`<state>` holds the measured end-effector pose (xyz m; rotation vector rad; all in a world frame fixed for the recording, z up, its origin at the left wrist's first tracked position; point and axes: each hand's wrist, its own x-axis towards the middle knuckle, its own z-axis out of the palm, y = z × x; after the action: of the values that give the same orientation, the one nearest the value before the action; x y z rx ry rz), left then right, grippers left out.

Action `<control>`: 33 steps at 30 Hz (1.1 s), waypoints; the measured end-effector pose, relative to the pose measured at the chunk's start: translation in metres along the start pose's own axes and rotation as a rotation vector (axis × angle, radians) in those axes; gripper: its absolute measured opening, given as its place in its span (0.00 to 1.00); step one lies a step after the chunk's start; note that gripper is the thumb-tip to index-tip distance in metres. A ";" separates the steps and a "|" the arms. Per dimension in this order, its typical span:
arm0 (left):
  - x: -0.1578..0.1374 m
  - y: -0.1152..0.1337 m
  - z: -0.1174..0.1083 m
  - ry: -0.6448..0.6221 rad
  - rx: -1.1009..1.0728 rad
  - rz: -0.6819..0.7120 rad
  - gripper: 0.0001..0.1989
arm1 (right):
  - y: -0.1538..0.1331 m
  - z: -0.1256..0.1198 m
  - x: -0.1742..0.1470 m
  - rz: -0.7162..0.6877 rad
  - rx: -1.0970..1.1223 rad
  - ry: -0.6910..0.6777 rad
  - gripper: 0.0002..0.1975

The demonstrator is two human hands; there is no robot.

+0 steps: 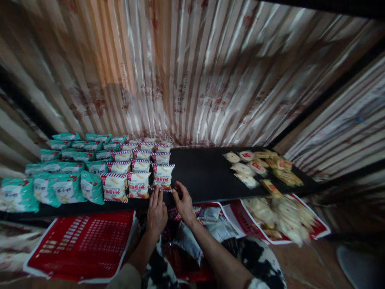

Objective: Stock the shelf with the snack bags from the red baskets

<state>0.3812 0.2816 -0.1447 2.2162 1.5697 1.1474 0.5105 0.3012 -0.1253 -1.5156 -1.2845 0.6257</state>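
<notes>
One white bag (163,175) has slightly parted left fingers (156,196) at its base, parted right fingers (181,189) beside.

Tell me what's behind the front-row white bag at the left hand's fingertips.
Behind that white bag, more striped-edge bags line up toward the pleated curtain. Their lower parts are covered, so their number is unclear.

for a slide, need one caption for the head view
Left hand and right hand at the lower edge of a white snack bag on a black shelf, red baskets below.
</notes>
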 end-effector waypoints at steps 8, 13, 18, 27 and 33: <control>-0.013 0.012 -0.011 -0.049 -0.018 0.167 0.21 | 0.030 -0.080 -0.071 -0.034 -0.204 0.119 0.16; -0.034 0.027 -0.002 -0.179 -0.042 0.193 0.20 | 0.065 -0.131 -0.094 -0.012 -0.448 0.223 0.17; -0.057 0.062 0.017 -0.445 -0.106 0.098 0.21 | 0.088 -0.150 -0.094 0.064 -0.569 0.073 0.21; -0.067 0.094 0.027 -0.631 -0.131 -0.016 0.22 | 0.074 -0.150 -0.083 0.057 -0.592 -0.079 0.18; -0.064 0.090 0.029 -0.596 -0.123 -0.091 0.28 | 0.036 -0.158 -0.090 -0.021 -0.520 -0.194 0.16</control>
<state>0.4567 0.1961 -0.1445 2.1052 1.2859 0.4685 0.6349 0.1632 -0.1213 -1.8893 -1.7018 0.4501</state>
